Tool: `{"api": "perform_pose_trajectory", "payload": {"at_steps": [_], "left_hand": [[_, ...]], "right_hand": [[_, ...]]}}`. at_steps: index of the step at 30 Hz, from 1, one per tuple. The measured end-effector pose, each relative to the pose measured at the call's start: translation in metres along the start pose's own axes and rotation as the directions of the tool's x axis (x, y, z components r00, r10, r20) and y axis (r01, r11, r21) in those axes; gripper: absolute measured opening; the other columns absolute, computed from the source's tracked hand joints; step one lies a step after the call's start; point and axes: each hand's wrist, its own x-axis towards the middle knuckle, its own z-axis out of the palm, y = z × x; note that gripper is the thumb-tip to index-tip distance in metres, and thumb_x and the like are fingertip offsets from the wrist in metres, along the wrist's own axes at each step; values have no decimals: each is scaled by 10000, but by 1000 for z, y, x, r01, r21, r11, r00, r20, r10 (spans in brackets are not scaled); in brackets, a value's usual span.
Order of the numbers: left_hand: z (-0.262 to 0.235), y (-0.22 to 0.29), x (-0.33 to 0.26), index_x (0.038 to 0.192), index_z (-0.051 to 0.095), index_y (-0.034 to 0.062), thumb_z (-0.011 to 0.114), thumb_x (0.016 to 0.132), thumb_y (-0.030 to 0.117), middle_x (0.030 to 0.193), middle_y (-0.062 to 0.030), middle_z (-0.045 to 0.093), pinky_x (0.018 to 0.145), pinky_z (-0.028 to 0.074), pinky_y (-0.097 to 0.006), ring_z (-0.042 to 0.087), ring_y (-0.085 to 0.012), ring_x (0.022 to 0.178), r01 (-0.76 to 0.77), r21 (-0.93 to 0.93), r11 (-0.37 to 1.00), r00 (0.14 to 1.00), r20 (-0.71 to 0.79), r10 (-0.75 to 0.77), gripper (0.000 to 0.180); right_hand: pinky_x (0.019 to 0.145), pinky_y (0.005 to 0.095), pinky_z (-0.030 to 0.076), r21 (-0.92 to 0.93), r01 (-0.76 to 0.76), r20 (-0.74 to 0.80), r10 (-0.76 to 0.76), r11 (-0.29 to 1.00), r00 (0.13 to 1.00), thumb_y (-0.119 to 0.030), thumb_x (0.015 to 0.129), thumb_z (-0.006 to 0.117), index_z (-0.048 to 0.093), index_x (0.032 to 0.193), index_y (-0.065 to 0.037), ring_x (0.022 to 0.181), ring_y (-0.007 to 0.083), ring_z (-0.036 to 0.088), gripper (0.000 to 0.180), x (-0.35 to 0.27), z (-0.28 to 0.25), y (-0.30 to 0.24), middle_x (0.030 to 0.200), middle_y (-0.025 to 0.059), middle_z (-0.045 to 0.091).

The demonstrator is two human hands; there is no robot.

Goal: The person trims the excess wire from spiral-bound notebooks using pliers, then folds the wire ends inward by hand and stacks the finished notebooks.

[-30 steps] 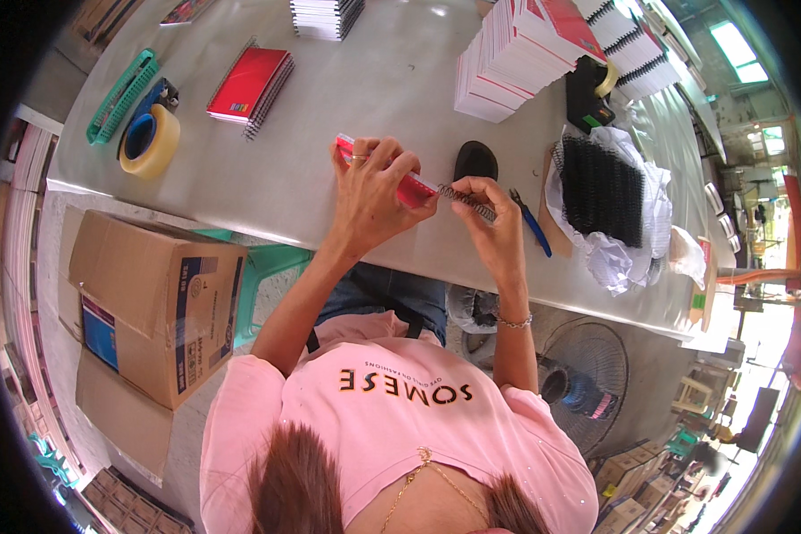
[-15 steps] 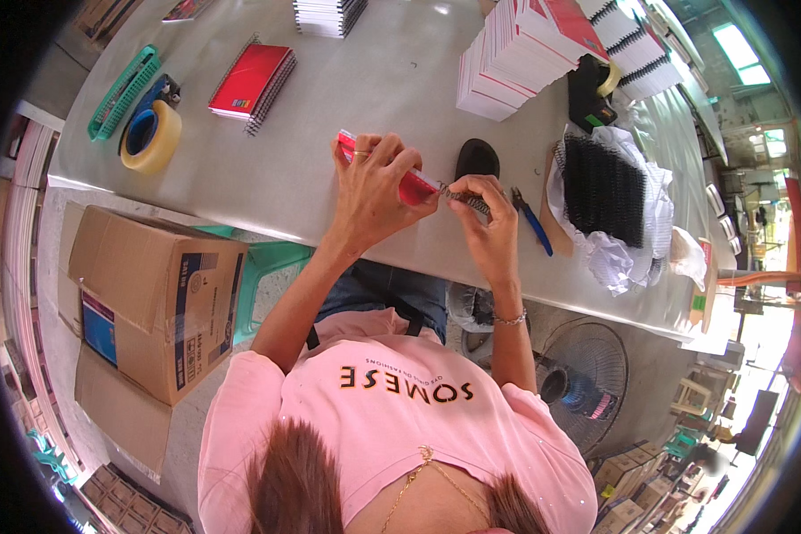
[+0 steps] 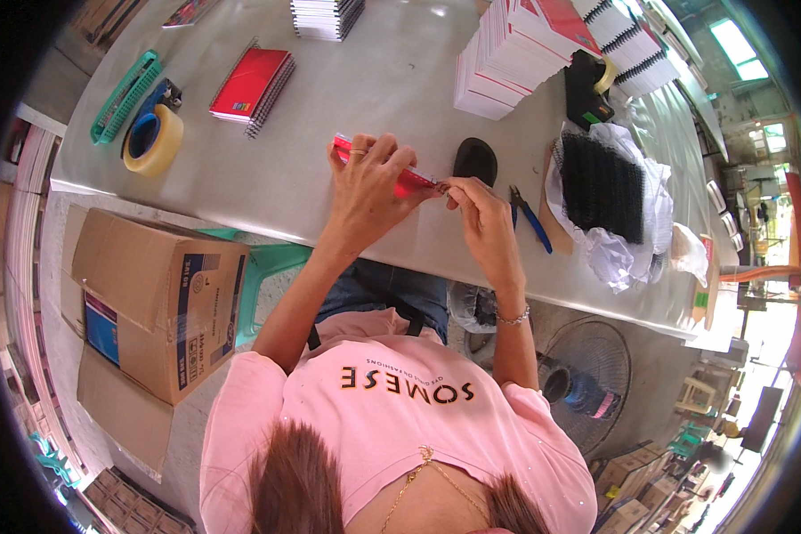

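My left hand [image 3: 365, 189] is closed over a small red-covered notebook [image 3: 415, 182], tilted on edge above the table. At its right end, my right hand [image 3: 482, 212] pinches a thin dark spiral wire [image 3: 443, 188] against the notebook's edge. Most of the wire is hidden by the fingers. Just beyond the right hand lies a black rounded object [image 3: 476, 162] whose kind I cannot make out. To the right are blue-handled cutting pliers [image 3: 532, 220]. Farther right, a pile of black spiral coils [image 3: 601, 191] rests on crumpled white wrapping.
Red spiral notebooks [image 3: 252, 84] lie at the left, near a tape roll [image 3: 155, 141] and a green basket [image 3: 126, 96]. Tall stacks of unbound pages [image 3: 498, 67] and a black tape dispenser [image 3: 587, 93] stand at the back right. An open carton [image 3: 156, 303] and a fan [image 3: 583, 387] flank me below the table.
The right hand has turned and drawn its fingers closer to the notebook's end. Less of the spiral wire shows now. The left hand keeps its hold, moving slightly left.
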Motion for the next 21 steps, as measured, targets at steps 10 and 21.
{"api": "perform_pose_trajectory", "payload": {"at_steps": [10, 21], "left_hand": [[-9, -15, -4, 1066, 590, 164, 706, 810, 251, 1080, -9, 537, 989, 282, -518, 469, -267, 1121, -38, -5, 999, 993, 114, 38, 294], [4, -32, -12, 1221, 507, 70, 838, 713, 166, 1169, -143, 485, 957, 409, -425, 475, -320, 1111, 148, -507, 849, 961, -131, -245, 614]], "right_hand": [[748, 407, 439, -123, 21, -152, -39, 992, 988, -144, 915, 604, 573, 1035, -43, 861, 310, 611, 160, 6, 18, -7, 922, 132, 623], [766, 415, 431, -279, 69, -123, -107, 958, 987, -165, 915, 599, 596, 988, -46, 849, 320, 585, 139, 11, 27, -1, 957, 123, 623]]}}
